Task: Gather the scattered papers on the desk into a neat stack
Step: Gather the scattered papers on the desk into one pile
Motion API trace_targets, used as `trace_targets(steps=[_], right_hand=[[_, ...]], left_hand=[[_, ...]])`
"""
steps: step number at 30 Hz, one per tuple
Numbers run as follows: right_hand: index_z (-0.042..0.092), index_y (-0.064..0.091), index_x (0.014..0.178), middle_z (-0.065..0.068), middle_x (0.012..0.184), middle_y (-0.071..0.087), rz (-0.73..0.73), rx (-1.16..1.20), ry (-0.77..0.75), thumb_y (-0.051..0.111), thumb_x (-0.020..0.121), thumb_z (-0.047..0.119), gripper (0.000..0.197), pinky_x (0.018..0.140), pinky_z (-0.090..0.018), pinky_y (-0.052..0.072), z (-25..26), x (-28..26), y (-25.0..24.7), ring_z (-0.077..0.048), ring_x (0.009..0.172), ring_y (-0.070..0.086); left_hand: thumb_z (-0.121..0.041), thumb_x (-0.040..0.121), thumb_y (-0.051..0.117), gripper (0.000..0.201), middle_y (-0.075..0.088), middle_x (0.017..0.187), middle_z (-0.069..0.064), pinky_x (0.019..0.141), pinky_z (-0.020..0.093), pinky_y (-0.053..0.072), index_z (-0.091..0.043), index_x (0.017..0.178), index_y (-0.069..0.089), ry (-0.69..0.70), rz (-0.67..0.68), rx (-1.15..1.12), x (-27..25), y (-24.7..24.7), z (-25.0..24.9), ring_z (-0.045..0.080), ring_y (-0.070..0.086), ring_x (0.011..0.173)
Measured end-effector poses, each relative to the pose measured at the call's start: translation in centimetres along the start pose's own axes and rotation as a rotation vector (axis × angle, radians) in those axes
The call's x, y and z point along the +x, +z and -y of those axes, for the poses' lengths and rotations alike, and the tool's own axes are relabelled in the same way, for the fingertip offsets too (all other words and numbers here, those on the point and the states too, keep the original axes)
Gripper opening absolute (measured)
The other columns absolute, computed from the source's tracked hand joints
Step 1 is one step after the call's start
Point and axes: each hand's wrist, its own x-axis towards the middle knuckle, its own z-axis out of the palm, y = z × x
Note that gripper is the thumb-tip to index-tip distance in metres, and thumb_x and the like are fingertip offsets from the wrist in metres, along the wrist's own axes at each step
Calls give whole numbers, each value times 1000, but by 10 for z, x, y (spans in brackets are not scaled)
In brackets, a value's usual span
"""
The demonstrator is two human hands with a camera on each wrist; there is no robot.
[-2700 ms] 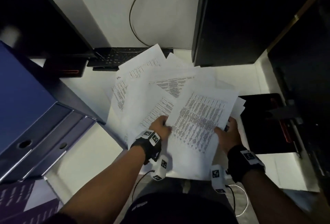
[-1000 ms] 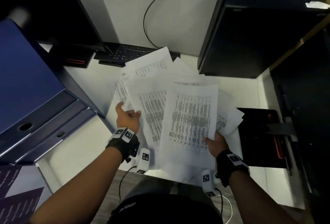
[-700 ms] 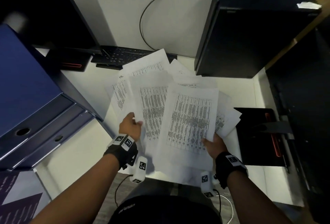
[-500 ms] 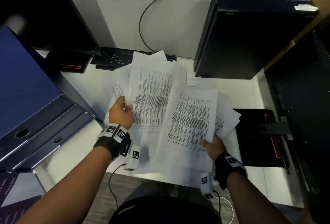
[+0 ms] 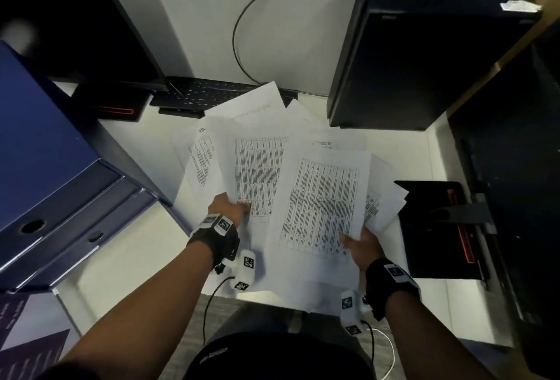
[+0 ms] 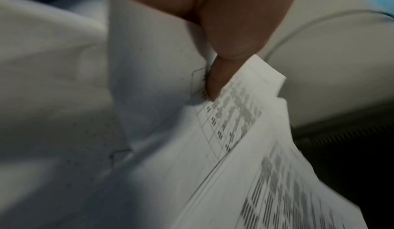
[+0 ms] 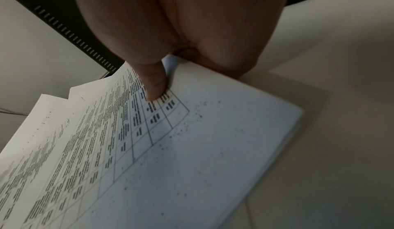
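Several printed white papers lie fanned across the white desk (image 5: 127, 258). My left hand (image 5: 228, 207) pinches the lower edge of a table-printed sheet (image 5: 257, 173), thumb on top; the left wrist view shows that thumb (image 6: 215, 79) pressed on the sheet (image 6: 232, 119). My right hand (image 5: 360, 246) holds the near right corner of a small stack of papers (image 5: 321, 207), its top sheet printed with a table. In the right wrist view the thumb (image 7: 154, 82) presses on that stack (image 7: 192, 156). More loose sheets (image 5: 257, 104) stick out behind and to the right.
A black computer tower (image 5: 418, 55) stands at the back right and a keyboard (image 5: 209, 94) behind the papers. Blue file boxes (image 5: 45, 167) sit on the left, a monitor (image 5: 75, 22) at the back left, and a black tray (image 5: 436, 228) on the right.
My left hand let go of the far-left sheets, moved right and took hold of the table-printed sheet's lower edge. The right hand kept its hold on the stack, which straightened.
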Motion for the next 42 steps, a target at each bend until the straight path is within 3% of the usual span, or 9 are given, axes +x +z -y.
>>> trace_targets(steps=[11,17,21,26,30,34,36,39,42], right_hand=[[16,62,108,-5,105,67,-9,7,38,55,88,5,23,86,-30,44,10,-5,-2,-24,96,61],[19,58,127,0,114,66,40,-71,-2,56,89,7,40,94,-31,45,12,-9,-1,-25,108,61],[27,56,126,6,114,64,69,-67,-6,60,86,8,44,98,-33,47,14,-10,-3,-20,106,61],[29,66,113,-3,114,70,96,86,72,76,66,65,60,98,-55,51,-15,16,-3,-32,107,65],[21,67,112,-8,103,73,56,222,100,56,97,28,20,84,-40,55,20,-16,-3,-28,94,68],[12,59,122,-13,112,67,4,318,160,48,100,25,28,99,-48,49,20,-18,-5,-32,103,63],[9,54,129,-15,117,65,7,262,144,50,97,18,33,101,-51,48,16,-13,-4,-34,105,62],[11,51,130,-10,113,64,36,198,134,48,93,9,36,91,-45,52,17,-14,-3,-31,103,61],[12,47,127,-9,110,59,46,140,116,43,91,0,38,85,-36,48,22,-17,-1,-28,100,56]], left_hand=[[-19,86,73,29,68,98,5,79,32,49,-8,113,67,381,-294,-235,-21,-115,-67,22,63,89],[-3,83,72,28,75,95,-11,78,26,55,-25,100,71,505,-39,-497,-39,-127,-78,7,72,89],[9,82,67,35,76,100,-4,75,26,58,-15,108,69,472,89,-690,-44,-101,-67,13,72,93],[0,66,82,39,77,94,5,91,44,52,-14,100,70,272,344,-451,-30,-38,-21,32,69,98],[-5,74,81,42,71,100,3,90,36,52,-10,110,59,255,346,-109,-19,5,12,23,64,97],[-25,79,77,63,60,109,1,82,28,49,-15,129,39,200,255,-46,-16,10,16,20,59,94],[-15,86,69,66,56,114,-2,85,25,43,-16,141,33,252,219,-42,-14,7,14,18,55,98],[-10,90,60,61,56,120,-6,89,27,43,-22,143,32,281,236,58,-17,5,9,16,55,101],[-9,91,53,47,66,104,0,71,25,46,-23,134,42,291,286,91,-29,16,6,17,62,85]])
